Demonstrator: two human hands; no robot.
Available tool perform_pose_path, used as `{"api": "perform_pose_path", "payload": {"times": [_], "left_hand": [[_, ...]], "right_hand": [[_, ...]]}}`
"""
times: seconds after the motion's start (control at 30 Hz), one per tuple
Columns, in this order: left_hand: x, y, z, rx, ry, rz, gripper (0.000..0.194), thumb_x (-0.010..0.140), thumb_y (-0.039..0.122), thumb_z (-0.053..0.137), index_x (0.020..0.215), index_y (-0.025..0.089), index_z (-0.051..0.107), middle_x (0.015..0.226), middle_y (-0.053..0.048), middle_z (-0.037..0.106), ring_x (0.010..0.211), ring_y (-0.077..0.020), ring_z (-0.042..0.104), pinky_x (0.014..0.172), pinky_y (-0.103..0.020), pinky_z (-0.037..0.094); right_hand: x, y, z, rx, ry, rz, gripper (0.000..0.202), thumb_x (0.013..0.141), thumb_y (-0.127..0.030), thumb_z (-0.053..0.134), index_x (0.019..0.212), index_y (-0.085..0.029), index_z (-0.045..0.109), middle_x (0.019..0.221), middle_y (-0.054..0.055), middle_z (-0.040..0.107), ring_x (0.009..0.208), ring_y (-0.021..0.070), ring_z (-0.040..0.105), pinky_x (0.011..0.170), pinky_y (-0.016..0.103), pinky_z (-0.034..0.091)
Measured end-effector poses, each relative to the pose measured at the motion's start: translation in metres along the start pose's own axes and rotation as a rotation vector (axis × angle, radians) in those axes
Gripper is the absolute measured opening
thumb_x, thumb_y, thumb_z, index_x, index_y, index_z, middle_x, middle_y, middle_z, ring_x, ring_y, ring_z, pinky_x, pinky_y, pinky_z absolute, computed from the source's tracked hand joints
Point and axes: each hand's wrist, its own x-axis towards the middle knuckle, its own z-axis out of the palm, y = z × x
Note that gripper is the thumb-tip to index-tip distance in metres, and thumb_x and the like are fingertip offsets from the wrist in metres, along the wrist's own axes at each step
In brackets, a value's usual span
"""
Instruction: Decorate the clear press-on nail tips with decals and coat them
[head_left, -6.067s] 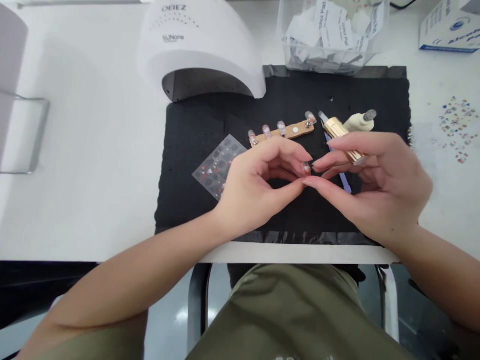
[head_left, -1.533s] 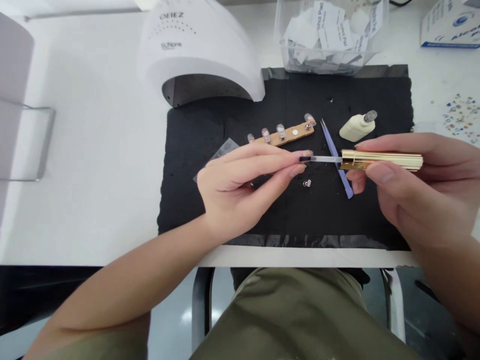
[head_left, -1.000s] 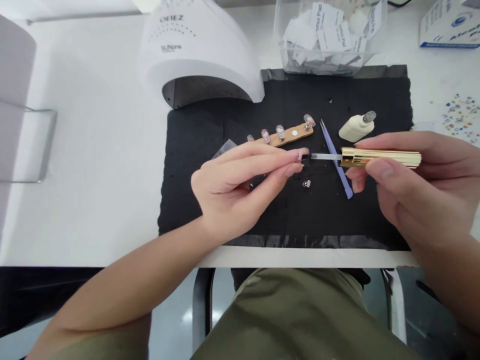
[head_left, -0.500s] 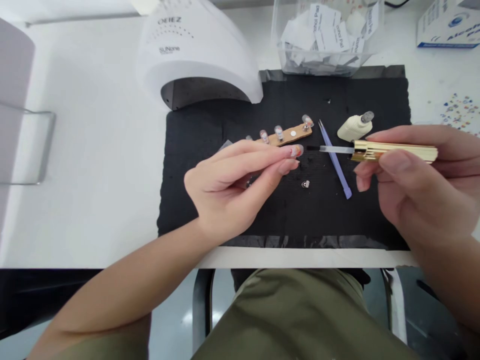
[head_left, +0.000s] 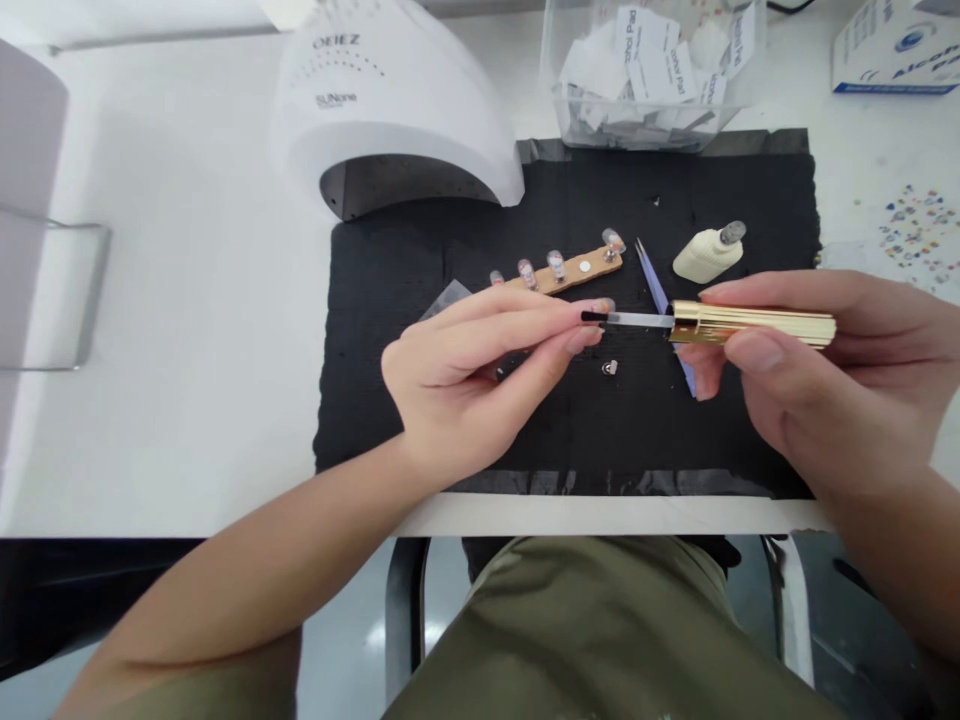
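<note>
My left hand (head_left: 480,365) is closed in a pinch over the black mat (head_left: 405,330), with a decorated false nail (head_left: 608,304) at its fingertips. In my right hand (head_left: 840,370) is the gold-capped nail polish brush (head_left: 754,322), held level and pointing left. Its dark bristles overlap the false nail; whether they touch it I cannot tell. Behind the hands, a wooden nail display strip (head_left: 577,272) carries several decorated nail tips. Lilac tweezers (head_left: 654,280) lie partly under the brush and right hand. An uncapped cream polish bottle (head_left: 705,257) rests beyond the right hand.
A white nail lamp (head_left: 420,90) stands at the back left. Behind the mat is a clear bin (head_left: 637,125) of alcohol pads, with an alcohol pad box (head_left: 896,55) at far right. Scattered gems (head_left: 922,230) lie right; a small metal piece (head_left: 610,368) lies on the mat.
My right hand has moved left and slightly down with the brush, bringing the bristles over the false nail. My left hand has shifted slightly right.
</note>
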Motion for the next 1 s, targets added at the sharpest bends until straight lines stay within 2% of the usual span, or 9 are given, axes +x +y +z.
{"api": "perform_pose_path", "payload": {"times": [0.17,0.4,0.6,0.8,1.0], "left_hand": [[0.001,-0.002,-0.0007,0.0,0.001,0.044,0.043,0.102,0.01,0.086,0.134,0.04,0.088,0.11,0.003,0.092,0.089,-0.015,0.088,0.078,-0.026,0.076],[-0.001,0.0029,-0.0001,0.02,0.02,-0.017,0.042,0.106,0.012,0.083,0.132,0.043,0.088,0.114,0.005,0.092,0.087,-0.0149,0.088,0.076,-0.03,0.076],[-0.0023,0.0036,0.0022,0.015,0.045,-0.051,0.039,0.107,0.013,0.083,0.131,0.043,0.089,0.11,0.005,0.091,0.086,-0.0113,0.086,0.077,-0.028,0.074],[-0.0028,0.0032,0.0026,0.022,0.073,-0.039,0.037,0.109,0.017,0.081,0.13,0.046,0.088,0.111,0.006,0.091,0.089,-0.013,0.087,0.079,-0.03,0.076],[-0.003,0.0061,0.0031,0.032,0.076,-0.049,0.036,0.11,0.018,0.08,0.13,0.047,0.088,0.113,0.006,0.091,0.089,-0.0134,0.088,0.08,-0.031,0.077]], "right_hand": [[-0.0003,0.001,-0.0007,-0.006,0.012,0.02,0.026,0.093,-0.025,0.093,0.116,-0.037,0.093,0.091,-0.008,0.087,0.065,0.0117,0.076,0.053,0.03,0.069],[0.0005,0.0048,-0.0014,-0.01,0.029,0.019,0.023,0.093,-0.025,0.092,0.114,-0.036,0.093,0.089,-0.007,0.087,0.066,0.0131,0.078,0.053,0.029,0.07],[-0.0004,0.0026,-0.0002,-0.023,0.041,0.046,0.023,0.094,-0.024,0.092,0.113,-0.037,0.093,0.09,-0.008,0.087,0.065,0.0124,0.078,0.053,0.029,0.07],[0.0022,0.0071,-0.0008,-0.026,0.076,0.022,0.019,0.093,-0.026,0.092,0.109,-0.036,0.094,0.08,-0.007,0.084,0.058,0.0124,0.073,0.047,0.028,0.064],[0.003,0.0047,-0.0004,-0.036,0.131,0.048,0.017,0.093,-0.023,0.09,0.105,-0.035,0.094,0.08,-0.006,0.084,0.058,0.0128,0.072,0.045,0.03,0.061]]}}
